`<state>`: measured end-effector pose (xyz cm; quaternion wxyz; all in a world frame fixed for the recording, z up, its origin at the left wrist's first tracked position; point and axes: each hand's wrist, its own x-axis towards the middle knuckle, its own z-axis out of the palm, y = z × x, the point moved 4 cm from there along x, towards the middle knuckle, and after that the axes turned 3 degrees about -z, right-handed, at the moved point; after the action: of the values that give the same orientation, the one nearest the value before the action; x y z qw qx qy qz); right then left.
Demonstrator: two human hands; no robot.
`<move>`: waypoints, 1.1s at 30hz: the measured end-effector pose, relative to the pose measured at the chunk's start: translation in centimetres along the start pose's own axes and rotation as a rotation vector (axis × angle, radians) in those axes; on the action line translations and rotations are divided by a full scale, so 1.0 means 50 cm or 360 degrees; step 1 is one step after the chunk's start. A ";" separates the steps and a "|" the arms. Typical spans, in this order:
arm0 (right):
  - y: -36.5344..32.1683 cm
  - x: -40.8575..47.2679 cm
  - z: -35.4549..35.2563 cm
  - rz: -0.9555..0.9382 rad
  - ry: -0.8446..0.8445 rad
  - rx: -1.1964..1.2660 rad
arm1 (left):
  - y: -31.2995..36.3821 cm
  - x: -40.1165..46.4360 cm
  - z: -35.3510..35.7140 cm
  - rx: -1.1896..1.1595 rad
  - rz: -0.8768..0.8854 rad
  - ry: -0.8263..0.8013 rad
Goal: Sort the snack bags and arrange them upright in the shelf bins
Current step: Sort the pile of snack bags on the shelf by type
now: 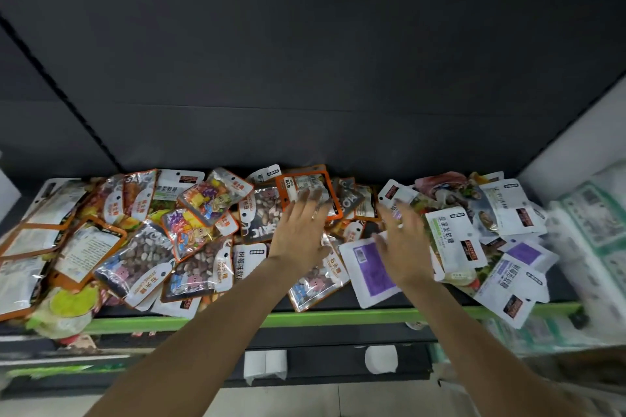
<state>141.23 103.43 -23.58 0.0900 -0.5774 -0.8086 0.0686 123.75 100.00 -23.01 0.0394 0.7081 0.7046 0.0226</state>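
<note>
Dim, even light; glare on the snack bags [203, 213], blurred fingers [315, 196], and smeared, bowed edges.

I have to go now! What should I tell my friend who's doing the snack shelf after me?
Left hand: open, fingers spread over the middle of the pile, no grip on anything.
Right hand: open, above the white and purple bag, holding nothing.
Snack bags: all lying flat and jumbled on the shelf; orange-edged ones mostly left and middle, white ones mostly right.
Done: nothing stands upright yet.
Left: sort by kind, then stand each bag up.
</note>
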 end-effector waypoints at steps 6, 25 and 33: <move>0.070 -0.028 0.081 -0.0321 -0.0670 -0.0483 | 0.007 0.028 0.062 0.0074 -0.0072 -0.0358; -0.212 -0.002 0.093 -0.0642 -0.0538 0.0154 | -0.237 -0.151 0.019 -0.0359 -0.0140 -0.0111; -0.320 -0.022 0.134 -0.0393 -0.0413 0.0241 | -0.305 -0.190 0.036 -0.0095 -0.0127 -0.0176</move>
<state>125.34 97.19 -26.73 0.0359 -0.4517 -0.8707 0.1915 108.63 90.52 -25.91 0.1002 0.6782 0.7280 0.0030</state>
